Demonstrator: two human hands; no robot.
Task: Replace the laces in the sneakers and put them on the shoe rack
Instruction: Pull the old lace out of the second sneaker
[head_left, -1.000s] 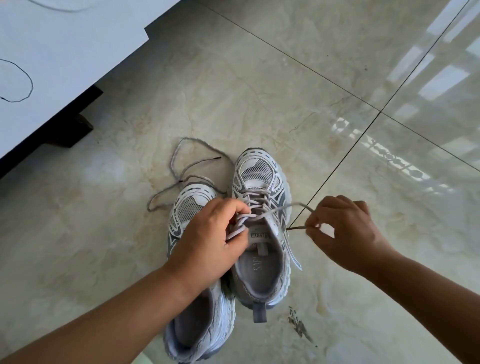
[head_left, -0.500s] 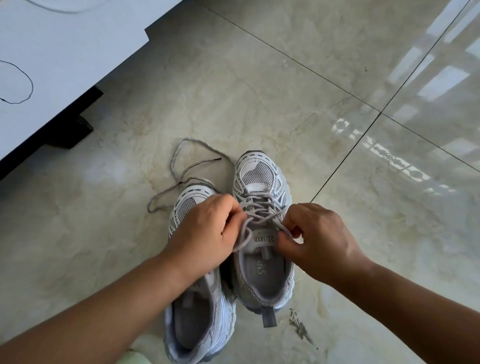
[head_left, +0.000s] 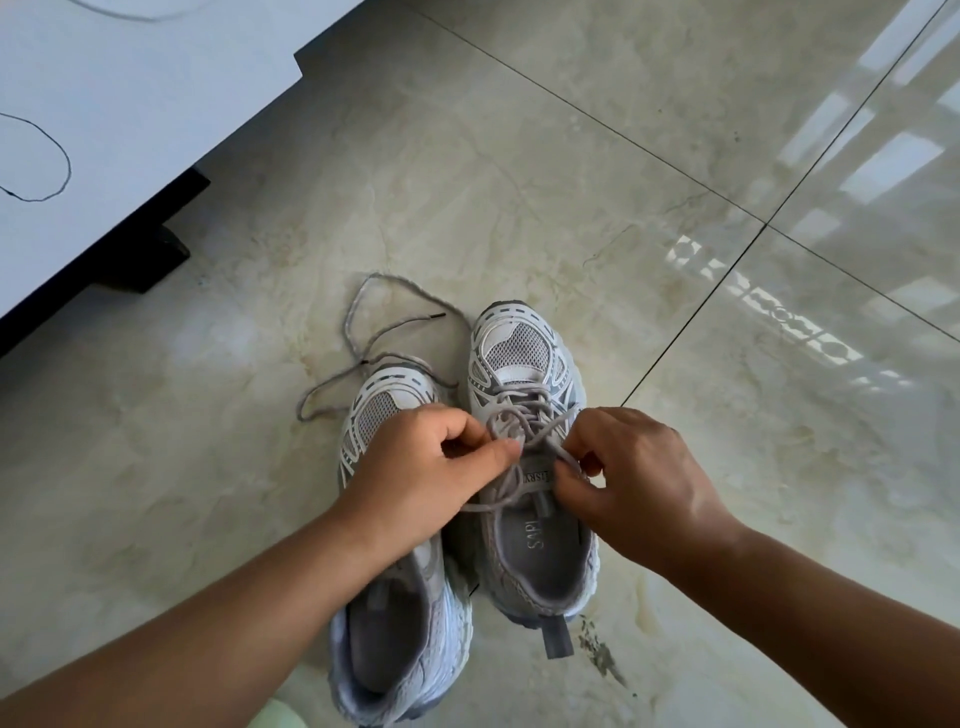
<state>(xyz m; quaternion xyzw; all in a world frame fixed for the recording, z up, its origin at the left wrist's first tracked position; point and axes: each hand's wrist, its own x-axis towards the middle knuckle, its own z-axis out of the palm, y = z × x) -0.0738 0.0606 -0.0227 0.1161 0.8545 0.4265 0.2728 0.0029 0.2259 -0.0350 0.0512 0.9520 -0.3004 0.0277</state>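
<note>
Two grey-and-white mesh sneakers side by side at centre frame on glossy, veined marble-look floor tiles (head_left: 519, 171), toes pointing to the top. Right sneaker (head_left: 524, 364): rounded toe, woven mesh panel, padded grey insole, pull tab at the heel, grey cord lace (head_left: 511, 410) threaded through the eyelets. Left hand (head_left: 421, 473) pinched on a loop of that lace over the tongue; right hand (head_left: 639, 483) clenched on the other strand just beside it. Left sneaker (head_left: 384, 644) partly under the left forearm, no lacing visible in it. Loose grey lace (head_left: 358, 306), fuzzy and dark-tipped, coiled on the tiles above its toe. White flat-topped furniture (head_left: 130, 93) on a dark base in the upper left. Since a second ago: right hand drawn in from the right side to meet the left, lace no longer stretched outward.
</note>
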